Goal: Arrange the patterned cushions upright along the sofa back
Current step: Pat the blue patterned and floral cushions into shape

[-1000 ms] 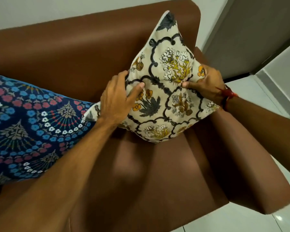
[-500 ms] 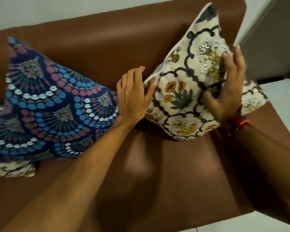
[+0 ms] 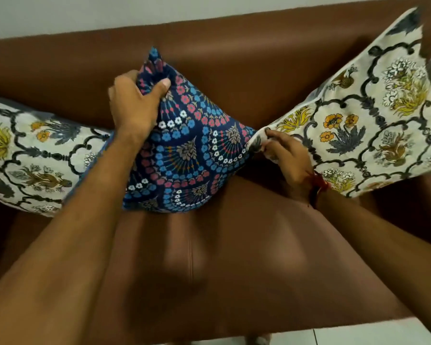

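While the blue cushion stands on one corner mid-sofa, tilted diamond-wise against the sofa back, left hand has its grip closed on the cushion's top corner: thumb pressed across the front of the bunched fabric, fingers wrapped behind. So the cushion hangs below and right of that grip, bottom edge resting on the sofa seat. Right hand sits at the blue cushion's right corner, fingers curled shut and pinching fabric where that corner meets the left corner of the right cream cushion; looks like the cream corner is what's pinched, can't tell for sure. Red thread band on the right wrist. Right cream cushion is right of the blue one, propped upright on a corner against the sofa back, top corner reaching the back's upper edge, touching the blue cushion at the pinch point. Left cream cushion is left of the blue one, lying low and slanted rather than upright, its right end tucked behind the left forearm and the blue cushion. White wall above the sofa back; pale floor tile in front of the seat.
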The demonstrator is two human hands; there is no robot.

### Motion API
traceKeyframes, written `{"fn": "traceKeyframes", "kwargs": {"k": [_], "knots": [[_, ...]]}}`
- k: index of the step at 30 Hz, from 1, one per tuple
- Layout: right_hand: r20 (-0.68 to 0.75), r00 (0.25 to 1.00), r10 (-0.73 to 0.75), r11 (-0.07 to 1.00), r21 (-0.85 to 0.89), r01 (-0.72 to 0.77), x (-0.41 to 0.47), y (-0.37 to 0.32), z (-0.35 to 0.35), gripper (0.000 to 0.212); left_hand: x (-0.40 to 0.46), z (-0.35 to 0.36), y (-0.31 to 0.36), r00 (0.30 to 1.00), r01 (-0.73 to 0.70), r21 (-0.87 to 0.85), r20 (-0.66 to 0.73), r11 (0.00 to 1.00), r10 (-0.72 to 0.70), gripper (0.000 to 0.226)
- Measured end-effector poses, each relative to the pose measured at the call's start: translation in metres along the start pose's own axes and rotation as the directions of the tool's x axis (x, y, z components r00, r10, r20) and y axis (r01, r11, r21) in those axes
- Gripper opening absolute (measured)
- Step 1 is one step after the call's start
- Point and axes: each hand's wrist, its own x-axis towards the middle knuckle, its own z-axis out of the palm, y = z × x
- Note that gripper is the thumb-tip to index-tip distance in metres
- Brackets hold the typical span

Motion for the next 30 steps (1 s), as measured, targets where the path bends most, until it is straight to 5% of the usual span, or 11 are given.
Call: {"fn": "traceKeyframes", "kwargs": {"k": [5,11,16,21,26,30], "knots": [[0.08,0.99,0.115,0.962,0.24,-0.131,0.006,-0.005,0.013,0.017,-0.069,-0.031,-0.018,0.982,-0.158,-0.172,-0.127,0.972,0.137,0.03],[0.05,0.98,0.193,0.896,0.399,-0.196,0.0,-0.011,0.026,0.032,-0.107,-0.084,-0.043,0.963,-0.228,-0.32,-0.211,0.92,0.165,0.029],[-0.203,0.958,0.205,0.887,0.451,-0.094,-0.004,-0.019,0.028,0.03,-0.068,-0.062,-0.02,0.971,-0.235,-0.336,-0.119,0.912,0.207,0.012],[-0.19,0.981,-0.035,0.998,0.038,0.043,-0.011,-0.022,0.025,0.036,-0.008,-0.006,0.012,0.954,-0.3,-0.177,-0.036,0.937,0.298,0.03],[-0.043,0.971,-0.235,0.956,-0.191,0.222,-0.012,-0.023,0.02,0.038,0.022,0.023,0.011,0.977,-0.213,0.05,0.039,0.976,0.211,0.052],[0.064,0.891,-0.449,0.834,-0.327,0.444,-0.019,-0.024,0.027,0.046,-0.005,0.021,0.005,0.947,-0.252,0.113,-0.176,0.961,0.269,0.045]]}}
